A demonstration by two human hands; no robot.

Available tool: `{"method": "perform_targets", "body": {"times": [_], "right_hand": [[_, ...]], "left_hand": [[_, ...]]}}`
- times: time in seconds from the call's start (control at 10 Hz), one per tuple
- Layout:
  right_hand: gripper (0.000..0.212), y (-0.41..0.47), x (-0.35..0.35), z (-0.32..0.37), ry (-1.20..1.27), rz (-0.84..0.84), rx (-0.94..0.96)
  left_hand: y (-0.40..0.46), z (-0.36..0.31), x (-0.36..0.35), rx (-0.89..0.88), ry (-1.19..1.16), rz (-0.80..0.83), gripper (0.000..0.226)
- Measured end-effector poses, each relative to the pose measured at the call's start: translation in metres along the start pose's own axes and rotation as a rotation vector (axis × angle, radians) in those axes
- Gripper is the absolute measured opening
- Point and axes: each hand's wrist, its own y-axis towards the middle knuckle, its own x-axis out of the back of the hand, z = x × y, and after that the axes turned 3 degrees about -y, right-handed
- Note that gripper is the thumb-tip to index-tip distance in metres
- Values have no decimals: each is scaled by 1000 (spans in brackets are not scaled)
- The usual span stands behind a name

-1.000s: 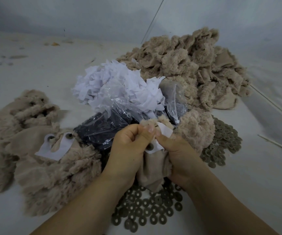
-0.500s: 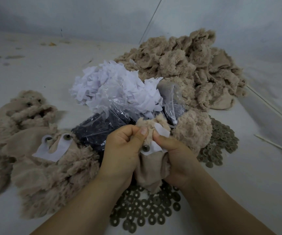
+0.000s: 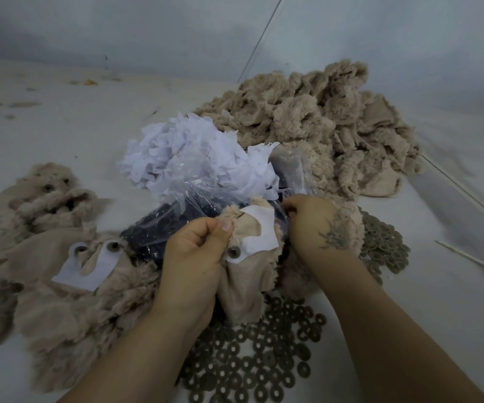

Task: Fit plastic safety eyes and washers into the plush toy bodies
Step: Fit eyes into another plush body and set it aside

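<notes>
L hand (image 3: 197, 254) pinches inside-out beige plush toy body (image 3: 246, 274) w/ white paper patch (image 3: 259, 231), one washer (image 3: 233, 252) fitted. R hand (image 3: 313, 219), fingers curled, reaches into clear plastic bag of black eyes (image 3: 171, 222); grip unclear. Loose grey-green washers (image 3: 252, 362) on tabletop (image 3: 438, 301) below.

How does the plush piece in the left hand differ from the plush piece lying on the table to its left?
The held plush piece is gripped upright by the left hand and shows one washer on its white patch; the lying plush piece rests flat, untouched, showing two. Both are beige, turned inside out.
</notes>
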Motion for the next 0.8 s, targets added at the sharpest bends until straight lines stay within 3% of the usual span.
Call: {"method": "perform_targets", "body": {"times": [0.1, 0.3, 0.6, 0.8], "right_hand": [[25, 5, 4, 3, -69, 46, -75], [25, 10, 1, 4, -208, 129, -45], [22, 13, -16, -4, -262, 64, -64], [25, 5, -10, -11, -147, -12, 4]], "left_hand": [[0, 1, 0, 4, -7, 5, 31], [-1, 2, -1, -1, -9, 13, 35], [-1, 3, -2, 19, 13, 15, 25], [-1, 3, -2, 27, 0, 22, 24]]}}
